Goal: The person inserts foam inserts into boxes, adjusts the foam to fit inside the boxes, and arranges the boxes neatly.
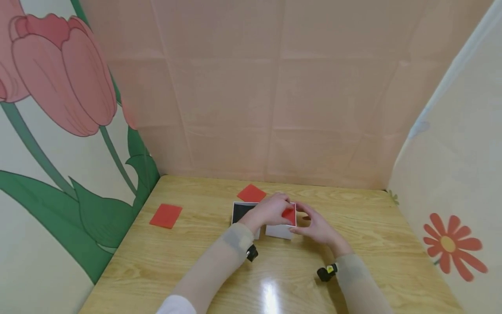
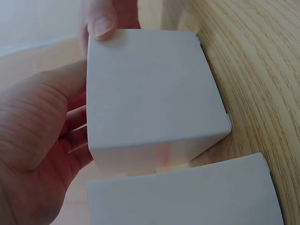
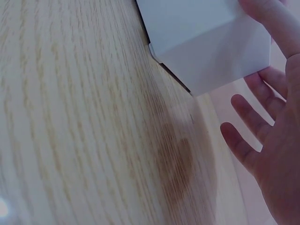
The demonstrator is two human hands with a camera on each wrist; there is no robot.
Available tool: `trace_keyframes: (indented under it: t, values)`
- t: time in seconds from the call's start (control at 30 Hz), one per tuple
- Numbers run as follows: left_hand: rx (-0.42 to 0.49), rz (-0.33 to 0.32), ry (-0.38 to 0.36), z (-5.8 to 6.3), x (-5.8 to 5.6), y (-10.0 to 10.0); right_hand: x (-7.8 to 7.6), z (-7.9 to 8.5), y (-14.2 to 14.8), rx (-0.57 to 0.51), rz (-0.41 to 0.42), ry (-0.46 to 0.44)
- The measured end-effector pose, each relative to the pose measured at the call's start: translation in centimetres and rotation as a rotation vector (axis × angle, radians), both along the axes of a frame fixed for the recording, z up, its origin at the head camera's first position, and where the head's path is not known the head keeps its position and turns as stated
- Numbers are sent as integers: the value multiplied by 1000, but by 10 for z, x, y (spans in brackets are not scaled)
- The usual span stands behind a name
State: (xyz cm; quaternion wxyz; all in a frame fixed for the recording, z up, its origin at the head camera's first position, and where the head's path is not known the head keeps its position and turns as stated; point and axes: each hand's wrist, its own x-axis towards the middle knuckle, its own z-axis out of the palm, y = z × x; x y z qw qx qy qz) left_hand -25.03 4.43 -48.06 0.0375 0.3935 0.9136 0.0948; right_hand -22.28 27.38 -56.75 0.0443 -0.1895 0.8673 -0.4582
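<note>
Two small white boxes stand side by side with their tops uncovered. The left white box (image 1: 233,213) is dark inside; in the right white box (image 1: 279,232) a flat red piece (image 1: 289,215) shows. My left hand (image 1: 268,211) reaches over the right box, fingers at its top by the red piece. Its fingertips are hidden behind the box wall in the left wrist view. My right hand (image 1: 319,227) grips the right box at its right end, thumb on the near face and fingers around the far side. In the right wrist view, its lower fingers spread apart from the box.
A red square sheet (image 1: 166,216) lies at the left of the wooden table (image 1: 196,253). Another red sheet (image 1: 251,193) lies behind the boxes. A pink cloth (image 1: 274,109) hangs along the back, with printed panels on both sides.
</note>
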Motion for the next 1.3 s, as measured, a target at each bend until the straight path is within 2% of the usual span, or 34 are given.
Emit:
trace_keyframes:
  t: [0.2,0.3,0.43,0.53,0.6,0.87,1.03,1.3]
  values:
    - [-28,-7,37,-2,1,2,0,-1,1,-15,13,15]
    - [-18,-22,31,-3,0,0,0,-1,0,-15,13,20]
    - [4,-41,-36,-1,-2,-10,1,0,0,-3,10,6]
    - [25,-19,-107,4,-5,-21,1,-1,-1,3,-1,-6]
    - [31,0,-124,7,-7,-29,1,-1,-1,8,-4,-6]
    - [-11,6,-99,14,-12,-43,-2,-5,2,3,-4,24]
    - [-32,3,-94,12,-10,-41,-1,-3,2,-7,3,30]
    - [-53,7,-68,5,-10,-36,-1,-2,1,-2,-10,-10]
